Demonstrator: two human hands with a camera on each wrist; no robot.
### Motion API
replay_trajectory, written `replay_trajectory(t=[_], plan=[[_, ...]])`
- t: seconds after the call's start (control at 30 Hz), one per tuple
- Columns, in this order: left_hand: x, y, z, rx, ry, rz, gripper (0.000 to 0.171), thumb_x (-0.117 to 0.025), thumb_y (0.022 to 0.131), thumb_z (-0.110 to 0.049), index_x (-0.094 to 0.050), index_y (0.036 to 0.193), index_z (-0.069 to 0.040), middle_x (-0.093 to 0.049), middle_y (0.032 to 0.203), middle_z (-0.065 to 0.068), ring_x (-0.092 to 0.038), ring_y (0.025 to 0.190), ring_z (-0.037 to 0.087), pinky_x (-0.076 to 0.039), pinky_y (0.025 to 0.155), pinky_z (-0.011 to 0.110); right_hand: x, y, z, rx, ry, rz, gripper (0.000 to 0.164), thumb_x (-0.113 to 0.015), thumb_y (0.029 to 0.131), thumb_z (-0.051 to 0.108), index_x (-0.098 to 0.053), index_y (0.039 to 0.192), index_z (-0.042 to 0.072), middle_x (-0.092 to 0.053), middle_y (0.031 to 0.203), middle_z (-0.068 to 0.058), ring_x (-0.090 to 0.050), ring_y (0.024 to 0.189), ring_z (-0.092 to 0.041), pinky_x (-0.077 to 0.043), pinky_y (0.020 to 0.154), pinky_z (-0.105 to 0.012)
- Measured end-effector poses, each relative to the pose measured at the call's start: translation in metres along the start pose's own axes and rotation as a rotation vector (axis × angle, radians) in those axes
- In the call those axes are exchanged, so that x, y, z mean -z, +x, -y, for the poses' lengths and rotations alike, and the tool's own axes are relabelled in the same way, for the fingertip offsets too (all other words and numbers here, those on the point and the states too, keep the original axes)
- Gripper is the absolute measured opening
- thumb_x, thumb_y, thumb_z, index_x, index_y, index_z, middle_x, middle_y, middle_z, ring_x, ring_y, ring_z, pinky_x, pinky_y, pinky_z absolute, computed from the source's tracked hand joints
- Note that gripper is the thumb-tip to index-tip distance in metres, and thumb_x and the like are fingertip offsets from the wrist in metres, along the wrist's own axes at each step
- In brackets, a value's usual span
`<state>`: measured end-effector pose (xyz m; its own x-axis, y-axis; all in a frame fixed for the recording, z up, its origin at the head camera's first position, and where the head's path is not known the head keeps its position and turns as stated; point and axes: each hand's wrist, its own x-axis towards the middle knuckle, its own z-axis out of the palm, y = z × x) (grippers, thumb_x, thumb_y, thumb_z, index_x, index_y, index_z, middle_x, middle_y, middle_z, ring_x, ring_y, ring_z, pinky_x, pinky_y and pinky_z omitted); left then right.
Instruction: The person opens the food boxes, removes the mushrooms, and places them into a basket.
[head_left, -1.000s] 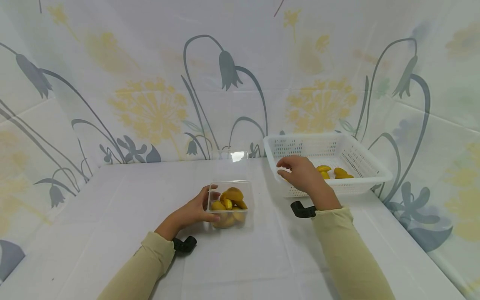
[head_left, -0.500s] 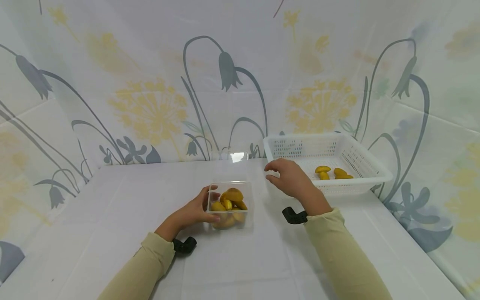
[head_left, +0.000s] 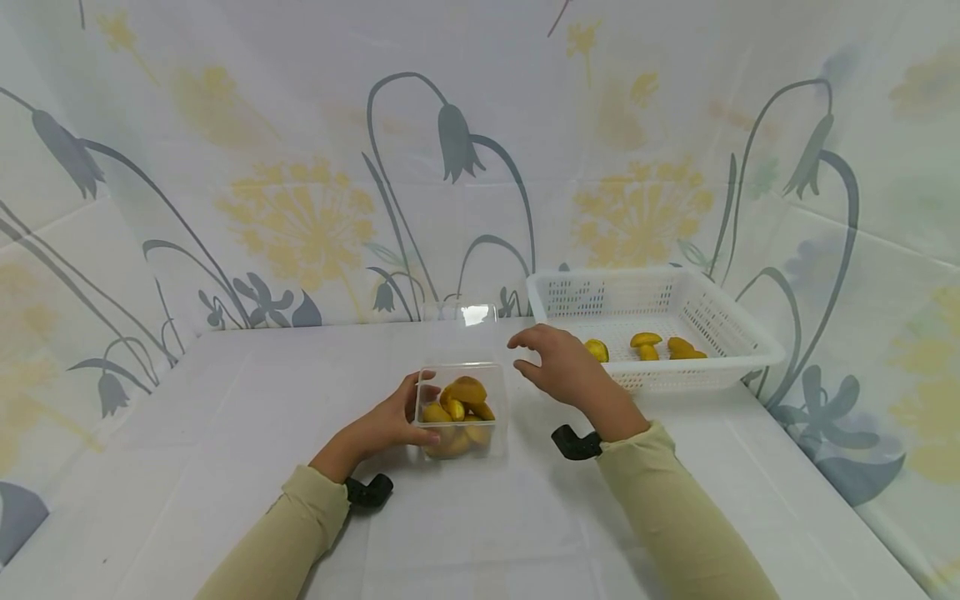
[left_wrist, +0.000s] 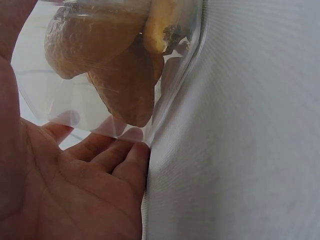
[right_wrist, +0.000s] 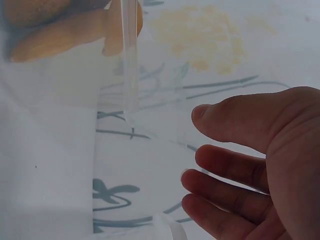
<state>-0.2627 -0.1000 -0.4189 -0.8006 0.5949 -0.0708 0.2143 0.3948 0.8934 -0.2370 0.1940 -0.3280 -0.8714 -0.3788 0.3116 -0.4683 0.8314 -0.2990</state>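
Note:
A clear plastic clamshell box (head_left: 492, 442) stands on the table with several yellow-brown mushrooms (head_left: 465, 390) inside. Its hinged lid (head_left: 459, 333) is raised at the back. My left hand (head_left: 386, 425) holds the box by its left side, thumb at the front and fingers along the far side; the left wrist view shows the fingertips against the clear wall, low by the table. To the right of the box, my right hand (head_left: 558, 367) hovers with nothing in it, thumb and fingers bent loosely and apart. In the right wrist view the box edge (right_wrist: 131, 60) lies beyond those fingers.
A white perforated basket (head_left: 750, 342) stands at the back right, its left front corner partly hidden by the right hand. Several mushrooms (head_left: 645, 340) lie in it. Behind the white table (head_left: 465, 533) hangs a flower-printed cloth (head_left: 300, 125).
My right hand has moved left from over the basket toward the box, uncovering another mushroom in the basket. The left hand and the box have stayed in place.

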Motion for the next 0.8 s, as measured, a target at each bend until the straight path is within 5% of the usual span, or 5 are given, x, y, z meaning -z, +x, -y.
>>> replay_trajectory(t=[0.8], plan=[[-0.003, -0.001, -0.005, 0.006, -0.014, 0.002, 0.106, -0.083, 0.073, -0.036, -0.013, 0.151, -0.018, -0.032, 0.155, 0.012, -0.022, 0.148, 0.032, -0.018, 0.119, 0.054, -0.023, 0.0, 0.019, 0.142, 0.009, 0.016, 0.023, -0.065, 0.091, 0.016, -0.067, 0.114, 0.014, -0.065, 0.115, -0.003, -0.064, 0.1, -0.023, -0.055, 0.087, -0.035]])
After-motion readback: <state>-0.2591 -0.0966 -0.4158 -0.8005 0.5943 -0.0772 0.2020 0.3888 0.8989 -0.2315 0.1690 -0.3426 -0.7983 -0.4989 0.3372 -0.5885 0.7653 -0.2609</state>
